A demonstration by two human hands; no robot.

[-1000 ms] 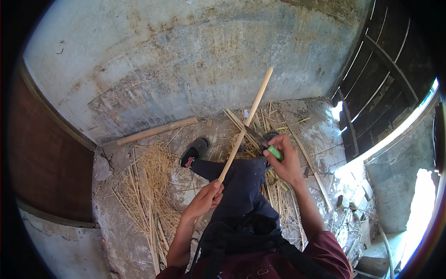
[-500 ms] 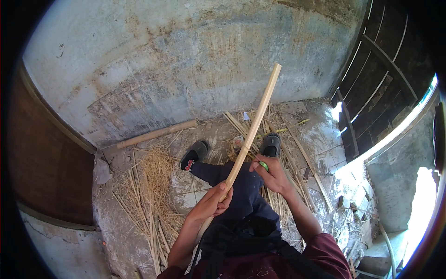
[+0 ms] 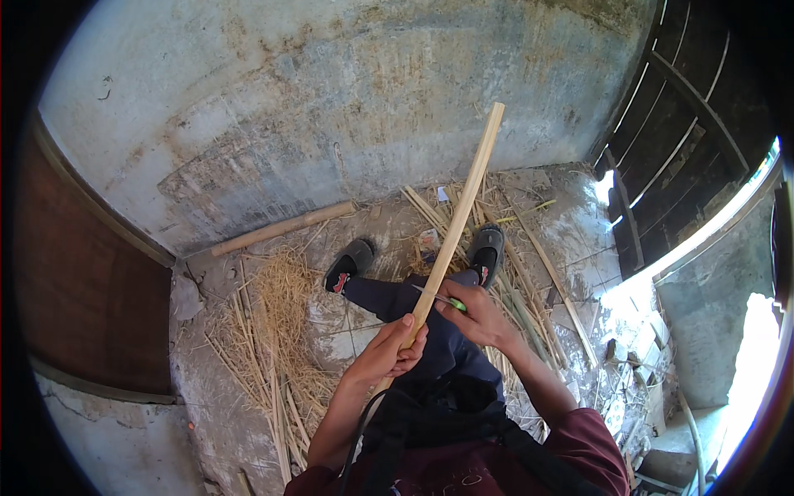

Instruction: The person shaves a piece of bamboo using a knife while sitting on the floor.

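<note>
A long pale bamboo strip [image 3: 463,211] slants up and away from my lap, its far end raised in front of the wall. My left hand [image 3: 389,351] is wrapped round its lower part, above my thigh. Just beyond that grip, my right hand [image 3: 475,312] holds a knife [image 3: 451,303] with a green handle. The thin blade lies across the bamboo strip, with its tip showing at the strip's left side. My right fingers are closed round the handle, close to the strip.
Fine shavings [image 3: 285,318] are heaped on the floor at left, with split strips beside them. More bamboo pieces [image 3: 538,273] lie near my right shoe [image 3: 486,250]. A bamboo pole [image 3: 285,229] rests along the wall [image 3: 372,107]. Rubble [image 3: 641,355] lies at right, below a dark plank door [image 3: 678,132].
My right hand with the knife has moved down the strip toward my left hand, and the blade now crosses the strip. The left hand keeps its grip, shifted slightly up and right.
</note>
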